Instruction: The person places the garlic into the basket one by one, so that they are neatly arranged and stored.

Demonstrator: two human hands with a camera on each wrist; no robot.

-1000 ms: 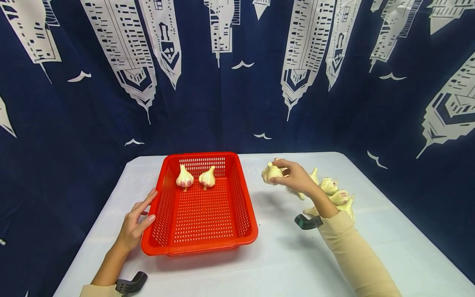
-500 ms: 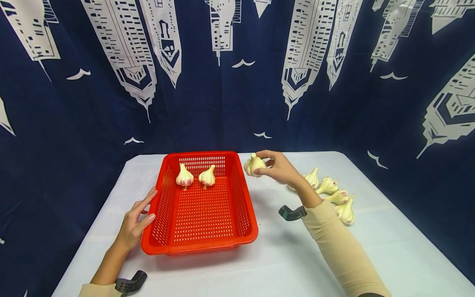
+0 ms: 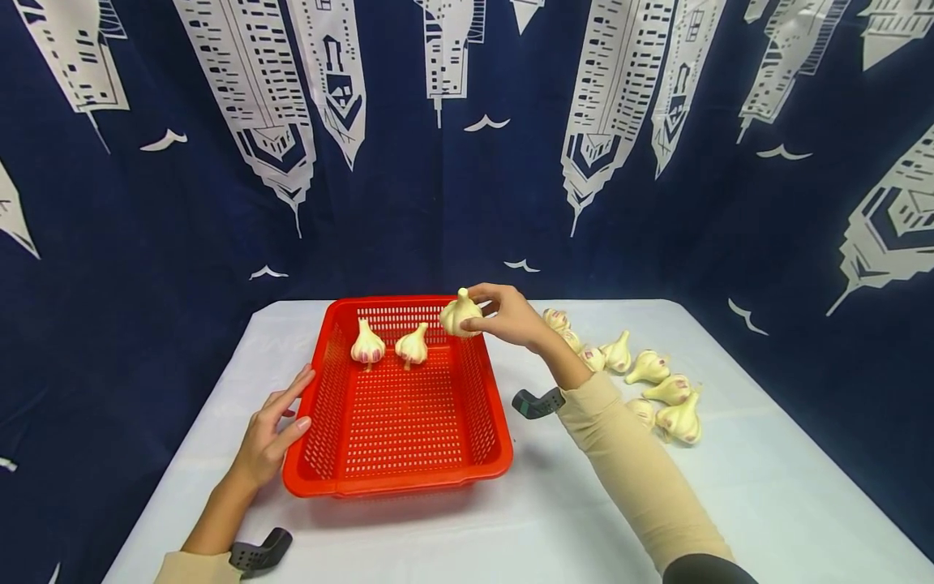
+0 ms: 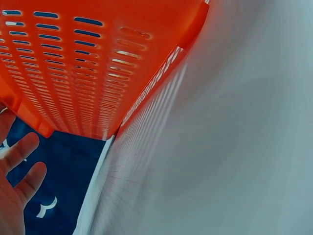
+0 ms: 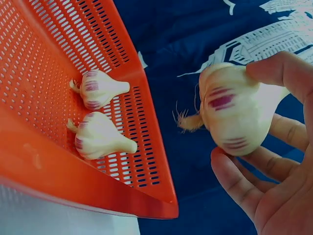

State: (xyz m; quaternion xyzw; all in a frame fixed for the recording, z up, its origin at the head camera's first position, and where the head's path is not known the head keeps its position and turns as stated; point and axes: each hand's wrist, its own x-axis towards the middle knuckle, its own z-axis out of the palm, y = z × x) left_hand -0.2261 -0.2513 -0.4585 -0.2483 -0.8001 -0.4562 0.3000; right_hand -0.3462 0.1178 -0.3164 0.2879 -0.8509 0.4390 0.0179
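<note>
My right hand (image 3: 507,316) grips a garlic bulb (image 3: 460,314) between thumb and fingers, over the far right corner of the red basket (image 3: 397,487) in the head view. In the right wrist view the held garlic bulb (image 5: 237,110) shows purple streaks and a rooty stub. Two more garlic bulbs stand inside the basket near its far wall: one garlic bulb (image 3: 368,344) at left, another garlic bulb (image 3: 412,346) beside it. My left hand (image 3: 266,438) rests at the basket's left rim with fingers extended. In the left wrist view, its fingers (image 4: 30,183) show near the perforated basket wall.
Several garlic bulbs (image 3: 649,367) lie in a loose group on the white table (image 3: 759,478), right of the basket. Behind the table hangs a dark blue curtain (image 3: 452,203) printed with white buildings. Each wrist carries a black strap device (image 3: 263,551).
My right hand has carried the garlic bulb leftward from near the loose group to the basket's far right corner. The left hand has stayed at the rim.
</note>
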